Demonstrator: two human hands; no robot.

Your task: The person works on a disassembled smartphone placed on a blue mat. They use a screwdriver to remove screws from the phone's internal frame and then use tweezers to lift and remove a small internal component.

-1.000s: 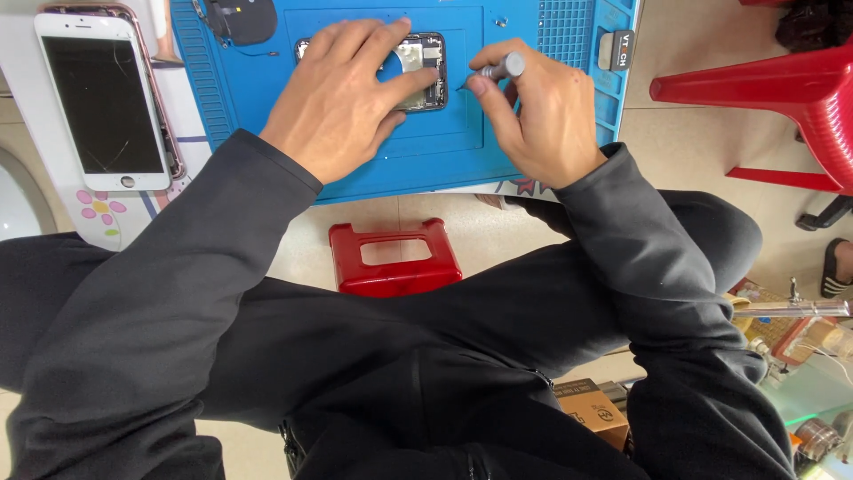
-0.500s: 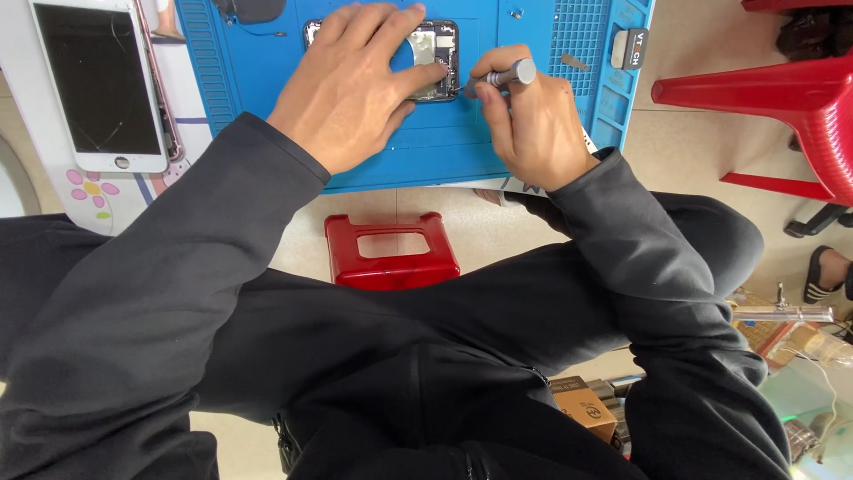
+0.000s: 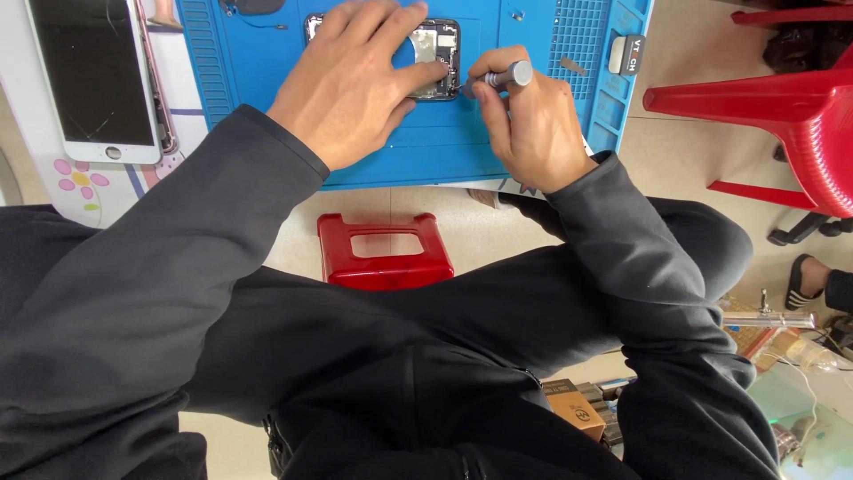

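An opened phone body lies on a blue work mat at the top of the view, its insides showing. My left hand lies flat over it, fingers spread, pinning it down with the thumb by its lower right corner. My right hand pinches a grey metal screwdriver, whose tip points left at the phone's lower right edge. Most of the phone is hidden under my left hand.
A detached white phone screen lies left of the mat on a white surface with a flower print. A red plastic stool stands below the table edge; a red chair is at right. Another person's foot shows far right.
The view has shifted so the mat and hands sit higher in the frame. My right hand has brought the screwdriver tip closer against the phone's edge. My left hand stays on the phone.
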